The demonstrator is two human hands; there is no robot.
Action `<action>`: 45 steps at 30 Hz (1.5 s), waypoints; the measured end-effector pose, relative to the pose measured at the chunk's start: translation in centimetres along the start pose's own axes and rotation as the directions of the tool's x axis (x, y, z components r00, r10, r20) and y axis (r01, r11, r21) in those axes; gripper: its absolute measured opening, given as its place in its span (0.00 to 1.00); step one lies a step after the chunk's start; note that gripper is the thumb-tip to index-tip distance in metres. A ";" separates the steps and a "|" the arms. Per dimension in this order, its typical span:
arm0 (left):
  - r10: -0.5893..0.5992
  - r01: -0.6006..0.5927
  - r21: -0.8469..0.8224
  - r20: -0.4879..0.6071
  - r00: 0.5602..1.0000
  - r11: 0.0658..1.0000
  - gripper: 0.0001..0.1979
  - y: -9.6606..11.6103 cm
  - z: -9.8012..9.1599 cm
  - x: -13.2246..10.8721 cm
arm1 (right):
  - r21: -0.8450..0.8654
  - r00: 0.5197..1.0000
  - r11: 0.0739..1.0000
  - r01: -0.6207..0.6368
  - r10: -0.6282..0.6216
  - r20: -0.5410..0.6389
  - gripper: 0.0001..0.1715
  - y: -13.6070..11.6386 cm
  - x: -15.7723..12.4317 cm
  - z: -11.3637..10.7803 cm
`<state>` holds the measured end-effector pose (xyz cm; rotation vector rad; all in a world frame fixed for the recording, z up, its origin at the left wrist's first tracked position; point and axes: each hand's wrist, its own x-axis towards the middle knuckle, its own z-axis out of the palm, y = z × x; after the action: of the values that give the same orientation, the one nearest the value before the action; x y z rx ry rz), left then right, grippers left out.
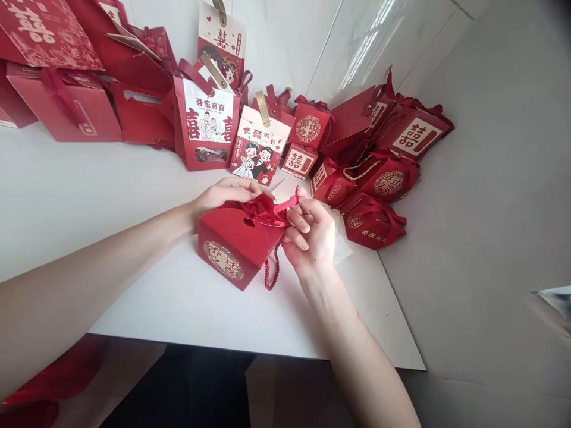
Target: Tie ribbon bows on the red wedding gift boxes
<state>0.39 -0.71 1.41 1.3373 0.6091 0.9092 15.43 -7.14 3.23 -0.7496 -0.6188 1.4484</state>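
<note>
A red gift box [232, 238] with a gold round emblem stands near the middle of the white table. On its top is a red ribbon bow [263, 208], and a twisted red cord [272, 273] hangs down its right side. My right hand [310, 229] pinches a ribbon end between thumb and fingertips, its other fingers curled. Behind the box's top left, my left hand [232, 191] rests against the box and bow; its fingertips are partly hidden by the ribbon.
Red and white gift boxes [209, 125] stand along the wall at the back. More red boxes [375, 226] are stacked at the right. Clear plastic [343, 246] lies right of my right hand. The white table [178, 309] has its front edge near my body.
</note>
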 end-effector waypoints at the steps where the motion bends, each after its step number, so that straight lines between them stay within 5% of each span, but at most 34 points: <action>1: -0.005 0.005 0.004 0.007 1.000 1.000 0.07 0.0 0.0 0.0 | -0.004 1.000 1.000 -0.014 0.014 -0.005 0.03 0.0 0.0 0.1; 10: 0.021 -0.022 0.036 0.015 1.000 0.999 0.06 -0.1 0.0 0.0 | -0.015 0.999 1.000 -0.015 0.015 0.031 0.03 -0.1 -0.3 -0.1; 13: 0.185 -0.168 0.184 -0.079 0.980 0.969 0.07 0.8 0.5 -0.6 | 0.053 0.997 0.996 0.071 -0.071 -0.003 0.04 -0.5 -0.2 -0.4; 14: 0.306 -0.262 0.266 -0.142 0.941 0.928 0.07 1.2 0.8 -1.0 | 0.062 0.992 0.990 0.128 -0.127 -0.020 0.07 -0.6 -0.2 -0.5; 16: 0.611 -0.463 0.470 -0.231 0.757 0.752 0.05 1.9 1.6 -2.1 | 0.038 0.964 0.964 0.264 -0.263 -0.037 0.13 -0.8 -0.1 -0.8; 18: 0.812 -0.586 0.631 -0.127 0.569 0.509 0.03 2.3 2.8 -3.5 | -0.019 0.925 0.926 0.376 -0.377 -0.040 0.18 -0.9 -0.1 -1.0; 19: 0.836 -0.615 0.667 -0.022 0.548 0.421 0.02 2.3 3.5 -4.3 | -0.048 0.910 0.910 0.411 -0.413 -0.046 0.19 -0.9 -0.1 -1.0; 21: 0.757 -0.634 0.695 0.198 0.622 0.340 0.02 2.3 4.9 -5.6 | -0.093 0.893 0.893 0.440 -0.446 -0.061 0.22 -0.8 -0.2 -1.0; 23: 0.691 -0.594 0.730 0.236 0.683 0.338 0.08 2.3 5.9 -6.4 | -0.118 0.892 0.889 0.442 -0.450 -0.046 0.22 -0.9 -0.5 -0.9; 29: 0.592 -0.713 0.640 0.467 0.656 0.285 0.12 2.9 6.0 -5.6 | -0.150 0.906 0.894 0.423 -0.422 0.039 0.19 -1.6 -2.0 -0.3; 35: 0.456 -0.601 0.552 0.393 0.799 0.578 0.08 3.4 6.0 -5.2 | -0.205 0.890 0.866 0.456 -0.446 0.095 0.19 -1.7 -2.3 -0.3; 37: 0.442 -0.577 0.518 0.372 0.817 0.631 0.07 3.4 6.2 -5.2 | -0.234 0.889 0.858 0.457 -0.450 0.083 0.19 -1.5 -2.2 -0.3; 40: 0.481 -0.630 0.543 0.408 0.776 0.555 0.10 3.4 6.2 -5.3 | -0.229 0.890 0.862 0.453 -0.451 0.064 0.20 -1.4 -2.1 -0.2; 45: 0.526 -0.774 0.587 0.593 0.610 0.235 0.10 3.4 5.9 -5.4 | -0.049 0.905 0.904 0.424 -0.425 -0.011 0.20 -1.2 -2.3 0.5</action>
<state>1.64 -8.49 5.00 2.7054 0.1558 1.1214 15.72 -9.36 4.61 -0.6165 -0.7490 1.0247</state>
